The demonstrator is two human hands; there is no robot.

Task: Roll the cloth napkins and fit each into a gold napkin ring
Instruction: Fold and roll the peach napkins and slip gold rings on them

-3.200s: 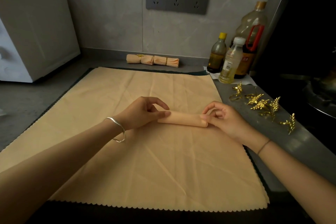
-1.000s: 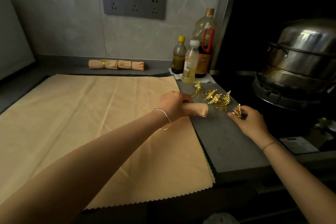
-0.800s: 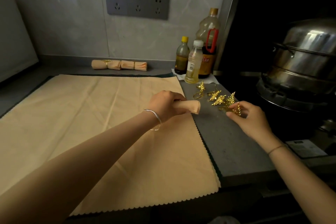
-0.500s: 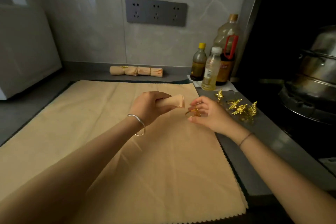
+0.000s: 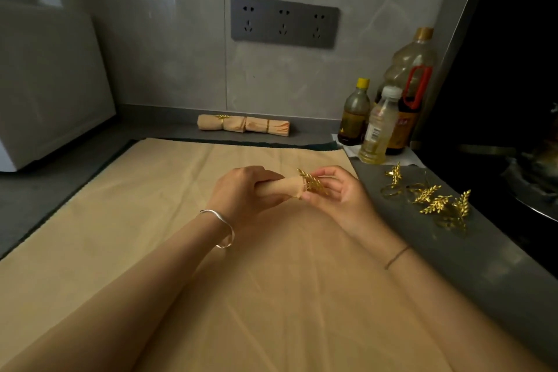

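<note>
My left hand (image 5: 241, 193) grips a rolled beige napkin (image 5: 283, 186), lifted above a large beige cloth (image 5: 181, 251) spread on the counter. My right hand (image 5: 338, 196) pinches a gold leaf-shaped napkin ring (image 5: 312, 184) that sits at the right end of the roll. Several more gold rings (image 5: 434, 201) lie on the grey counter to the right. Two rolled napkins (image 5: 244, 124), each in a ring, lie end to end along the back wall.
Three bottles (image 5: 383, 118) stand at the back right beside a dark stove area (image 5: 513, 130). A white appliance (image 5: 45, 84) stands at the left. A grey socket panel (image 5: 283, 21) is on the tiled wall.
My right hand picked a gold ring from the pile and brought it left to the end of the rolled napkin. My left hand kept hold of the roll and moved back over the cloth.
</note>
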